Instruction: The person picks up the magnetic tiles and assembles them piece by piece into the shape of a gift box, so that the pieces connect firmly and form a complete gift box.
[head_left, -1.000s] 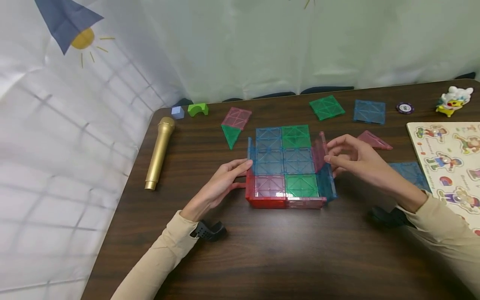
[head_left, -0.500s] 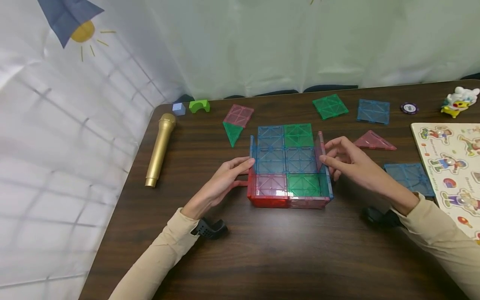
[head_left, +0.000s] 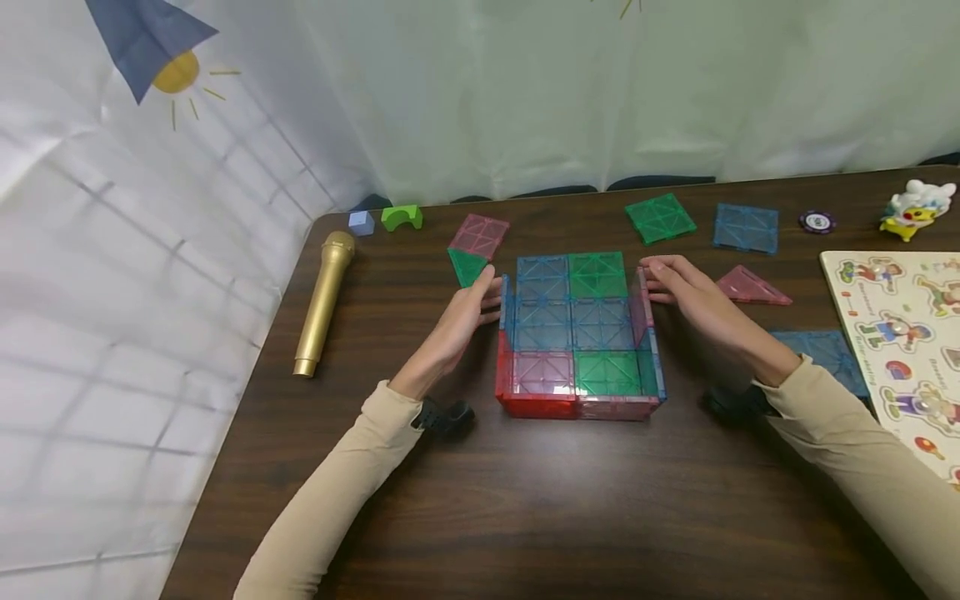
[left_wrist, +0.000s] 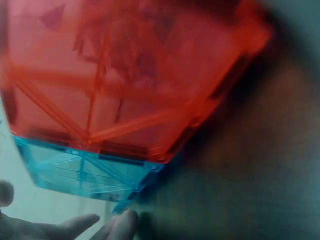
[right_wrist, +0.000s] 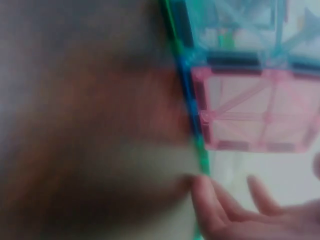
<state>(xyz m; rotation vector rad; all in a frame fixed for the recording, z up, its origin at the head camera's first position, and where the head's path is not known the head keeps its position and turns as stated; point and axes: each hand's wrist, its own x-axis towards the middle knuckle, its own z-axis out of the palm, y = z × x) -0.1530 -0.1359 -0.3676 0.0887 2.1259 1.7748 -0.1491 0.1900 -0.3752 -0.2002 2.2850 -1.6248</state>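
A low box of see-through magnetic tiles stands on the table, its floor laid from blue, green and pink squares, such as the green floor tile [head_left: 597,275]. Along its left side stand a red wall tile [left_wrist: 135,70] and a blue wall tile [left_wrist: 82,172]; along its right, a blue one and a pink wall tile [right_wrist: 265,110]. My left hand [head_left: 457,325] is beside the blue left wall, fingers extended, fingertips close to its far lower corner. My right hand [head_left: 697,304] reaches along the pink wall, fingers loosely bent, fingertips right at the floor's green edge beyond it.
Behind the box lie a pink square [head_left: 480,236], a green triangle [head_left: 467,265], a green square [head_left: 660,218] and a blue square [head_left: 746,227]. A gold microphone [head_left: 324,304] lies left. A pink triangle [head_left: 753,286] and a picture puzzle board [head_left: 900,333] are right.
Both hands have slid away from me along the box's sides. The right hand has let go of the pink wall tile, and the right wall has come in straighter against the floor.
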